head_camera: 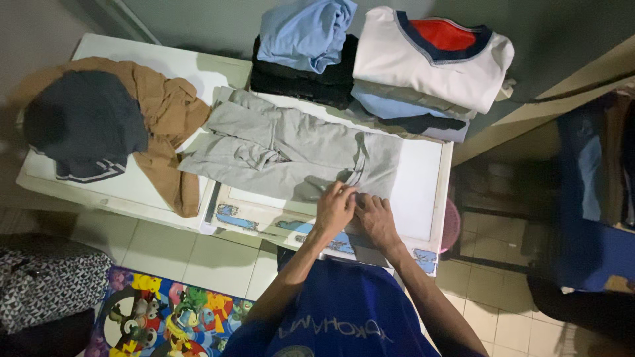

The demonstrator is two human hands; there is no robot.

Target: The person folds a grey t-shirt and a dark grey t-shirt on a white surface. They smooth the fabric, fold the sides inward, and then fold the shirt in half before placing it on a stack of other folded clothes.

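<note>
My left hand (334,206) and right hand (376,218) sit side by side, touching, both pressed flat on the near edge of the grey trousers (291,152). The fingers look closed on the cloth, pinching its hem. The trousers lie spread across the white worktop (420,192). Left of them a brown garment (169,112) lies under a dark one (86,122). Behind stand two folded stacks, one topped by a blue shirt (304,30), one by a white shirt (423,56).
</note>
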